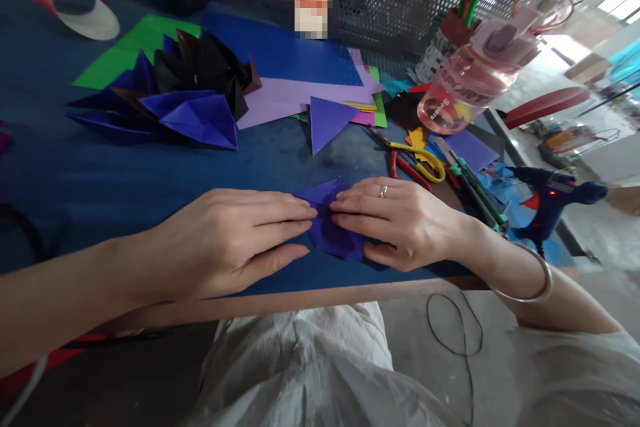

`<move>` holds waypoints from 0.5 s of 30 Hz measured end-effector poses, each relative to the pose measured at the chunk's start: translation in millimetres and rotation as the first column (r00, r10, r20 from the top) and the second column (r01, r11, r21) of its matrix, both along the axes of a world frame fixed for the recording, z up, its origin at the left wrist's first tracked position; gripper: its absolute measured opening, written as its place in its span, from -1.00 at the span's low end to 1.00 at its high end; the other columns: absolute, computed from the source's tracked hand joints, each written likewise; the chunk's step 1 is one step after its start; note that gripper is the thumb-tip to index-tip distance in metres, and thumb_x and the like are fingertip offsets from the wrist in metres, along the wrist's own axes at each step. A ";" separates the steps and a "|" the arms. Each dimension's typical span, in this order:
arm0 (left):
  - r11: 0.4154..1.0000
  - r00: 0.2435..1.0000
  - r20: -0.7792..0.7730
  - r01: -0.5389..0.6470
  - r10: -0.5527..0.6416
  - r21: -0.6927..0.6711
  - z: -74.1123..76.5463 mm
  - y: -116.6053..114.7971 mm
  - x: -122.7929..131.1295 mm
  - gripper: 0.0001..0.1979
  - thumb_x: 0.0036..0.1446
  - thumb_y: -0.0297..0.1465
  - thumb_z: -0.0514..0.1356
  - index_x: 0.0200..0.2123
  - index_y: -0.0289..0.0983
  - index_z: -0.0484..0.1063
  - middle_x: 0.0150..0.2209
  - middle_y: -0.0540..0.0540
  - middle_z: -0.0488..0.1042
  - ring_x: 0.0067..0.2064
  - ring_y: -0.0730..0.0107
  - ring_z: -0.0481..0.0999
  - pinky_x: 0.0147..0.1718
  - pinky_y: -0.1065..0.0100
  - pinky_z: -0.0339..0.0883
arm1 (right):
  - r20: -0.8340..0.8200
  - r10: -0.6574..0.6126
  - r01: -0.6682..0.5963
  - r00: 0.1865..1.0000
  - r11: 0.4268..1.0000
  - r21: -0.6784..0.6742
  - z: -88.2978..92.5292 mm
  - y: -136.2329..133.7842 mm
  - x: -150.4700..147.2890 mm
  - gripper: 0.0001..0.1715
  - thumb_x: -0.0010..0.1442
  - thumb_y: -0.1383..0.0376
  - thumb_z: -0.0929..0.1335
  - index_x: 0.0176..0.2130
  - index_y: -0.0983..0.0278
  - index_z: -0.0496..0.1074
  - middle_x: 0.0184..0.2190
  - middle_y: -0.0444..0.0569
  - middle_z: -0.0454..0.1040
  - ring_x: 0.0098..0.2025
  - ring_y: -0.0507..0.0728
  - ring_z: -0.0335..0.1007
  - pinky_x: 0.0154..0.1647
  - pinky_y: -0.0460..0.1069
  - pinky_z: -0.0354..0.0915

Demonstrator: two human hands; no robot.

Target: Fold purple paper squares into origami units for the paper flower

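A small folded piece of purple paper (334,235) lies on the blue table (100,180) near its front edge. My left hand (235,240) rests flat on the table with its fingers together, the fingertips pressing the paper's left side. My right hand (395,220), wearing a ring, presses the paper's right side with its fingers stretched out, thumb under the lower edge. The two sets of fingertips nearly meet over the fold. A silver bangle (537,280) sits on my right wrist.
A pile of folded blue, purple and black paper shapes (185,93) lies at the back left. Behind are coloured sheets (295,90) and a purple triangle (325,121). Yellow-handled scissors (425,160), a pink bottle (470,83) and a blue glue gun (555,197) lie to the right.
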State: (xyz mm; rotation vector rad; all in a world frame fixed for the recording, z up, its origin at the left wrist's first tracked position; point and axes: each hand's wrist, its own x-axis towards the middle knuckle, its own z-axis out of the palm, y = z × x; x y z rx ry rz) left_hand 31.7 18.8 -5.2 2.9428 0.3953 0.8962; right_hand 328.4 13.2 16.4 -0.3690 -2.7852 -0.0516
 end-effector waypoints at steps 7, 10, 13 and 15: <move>1.000 1.000 -0.016 0.013 -0.013 -0.023 3.3 -7.6 -1.2 -0.73 0.53 -0.37 0.12 0.03 -0.34 0.60 0.02 -0.15 0.73 0.04 0.13 0.74 0.00 0.16 0.70 | -0.059 0.102 -0.101 0.993 0.995 0.016 -4.6 1.4 3.2 -0.71 0.48 0.33 0.31 -0.03 0.45 0.59 -0.01 0.20 0.72 0.06 0.22 0.71 0.16 0.09 0.62; 0.998 0.998 0.006 0.055 -0.055 -0.041 5.0 -10.3 -0.6 -0.76 0.52 -0.39 0.14 0.02 -0.34 0.59 0.00 -0.13 0.73 0.00 0.17 0.75 -0.09 0.22 0.70 | -0.083 0.094 -0.095 0.992 0.995 -0.008 -6.7 1.0 3.9 -0.73 0.48 0.33 0.31 -0.07 0.37 0.60 -0.02 0.17 0.73 0.04 0.18 0.71 0.15 0.07 0.63; 0.997 0.999 -0.001 0.053 -0.053 -0.064 4.7 -11.3 -0.1 -0.74 0.54 -0.38 0.12 0.05 -0.36 0.57 0.02 -0.16 0.72 -0.01 0.21 0.75 -0.14 0.26 0.68 | -0.102 0.086 -0.090 0.991 0.995 -0.036 -7.4 0.7 3.2 -0.79 0.47 0.29 0.36 -0.09 0.32 0.60 -0.05 0.13 0.73 0.00 0.17 0.72 0.09 0.07 0.64; 0.996 0.999 -0.009 0.045 -0.046 -0.071 2.8 -11.1 -0.4 -0.74 0.54 -0.38 0.12 0.06 -0.36 0.56 0.02 -0.15 0.72 0.00 0.22 0.74 -0.14 0.26 0.68 | -0.147 0.083 -0.097 0.986 0.991 -0.087 -7.2 0.9 1.5 -0.83 0.43 0.25 0.43 -0.16 0.31 0.60 -0.12 0.11 0.73 -0.07 0.18 0.73 0.01 0.06 0.65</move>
